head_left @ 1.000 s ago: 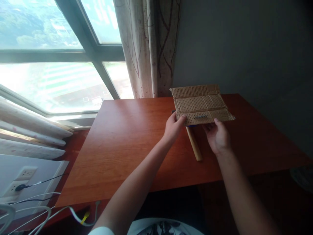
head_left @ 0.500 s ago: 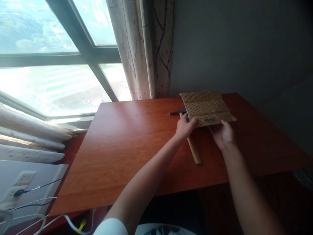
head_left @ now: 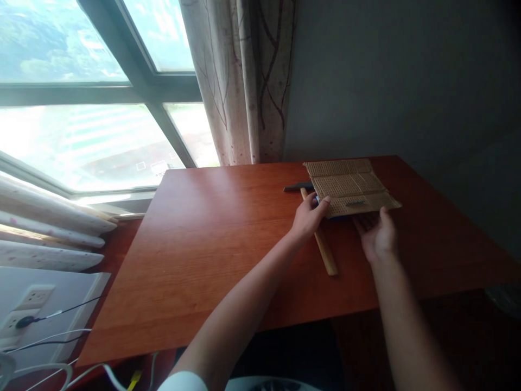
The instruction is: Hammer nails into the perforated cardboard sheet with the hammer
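Observation:
A perforated brown cardboard sheet (head_left: 350,187) lies creased at the far right of a reddish wooden table (head_left: 228,244). My left hand (head_left: 309,217) pinches its near left corner. Its near right edge is held from below by my right hand (head_left: 378,236), thumb on top. A short row of dark nails (head_left: 355,203) sits stuck in the cardboard near the front edge. Something blue shows just under that edge. A hammer with a wooden handle (head_left: 323,250) lies beneath, its dark head (head_left: 297,187) poking out left of the cardboard.
A patterned curtain (head_left: 244,81) hangs behind the table beside a large window (head_left: 81,92). A grey wall stands at the back right. A wall socket with plugged cables (head_left: 28,315) sits low on the left. The table's near edge drops to a dark floor.
The cardboard has come down from a tilted, lifted pose and shifted right to lie flatter over the hammer. Both hands moved with it, and the hammer head is now uncovered.

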A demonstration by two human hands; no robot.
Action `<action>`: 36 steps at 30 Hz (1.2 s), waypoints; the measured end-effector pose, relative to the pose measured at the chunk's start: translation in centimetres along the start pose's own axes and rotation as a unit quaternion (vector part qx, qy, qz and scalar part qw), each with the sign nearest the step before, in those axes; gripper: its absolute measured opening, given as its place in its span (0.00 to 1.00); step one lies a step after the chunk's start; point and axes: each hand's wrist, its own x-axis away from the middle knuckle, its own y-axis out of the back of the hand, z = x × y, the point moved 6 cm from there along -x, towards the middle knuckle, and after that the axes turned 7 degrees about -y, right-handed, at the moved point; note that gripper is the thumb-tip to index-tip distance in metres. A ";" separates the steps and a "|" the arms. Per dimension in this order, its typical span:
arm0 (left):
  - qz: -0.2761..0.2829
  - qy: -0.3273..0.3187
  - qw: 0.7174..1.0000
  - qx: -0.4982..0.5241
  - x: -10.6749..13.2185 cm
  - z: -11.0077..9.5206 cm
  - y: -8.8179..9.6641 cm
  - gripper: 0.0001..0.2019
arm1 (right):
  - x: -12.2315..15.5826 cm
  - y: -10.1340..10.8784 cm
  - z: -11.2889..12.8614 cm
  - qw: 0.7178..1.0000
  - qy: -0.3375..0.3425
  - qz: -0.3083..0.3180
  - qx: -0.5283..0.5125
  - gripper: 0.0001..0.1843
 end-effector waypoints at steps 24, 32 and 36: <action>0.003 -0.163 0.950 -0.265 5.9 -4.3 14.4 0.04 | 12.1 -20.9 -10.0 0.881 0.121 0.374 0.264 0.28; 0.007 -0.149 0.946 -0.288 6.1 -4.3 14.2 0.10 | 12.2 -20.7 -9.3 0.887 0.123 0.362 0.258 0.29; 0.006 -0.146 0.946 -0.290 6.2 -4.4 14.1 0.06 | 12.3 -20.6 -9.3 0.888 0.127 0.357 0.261 0.28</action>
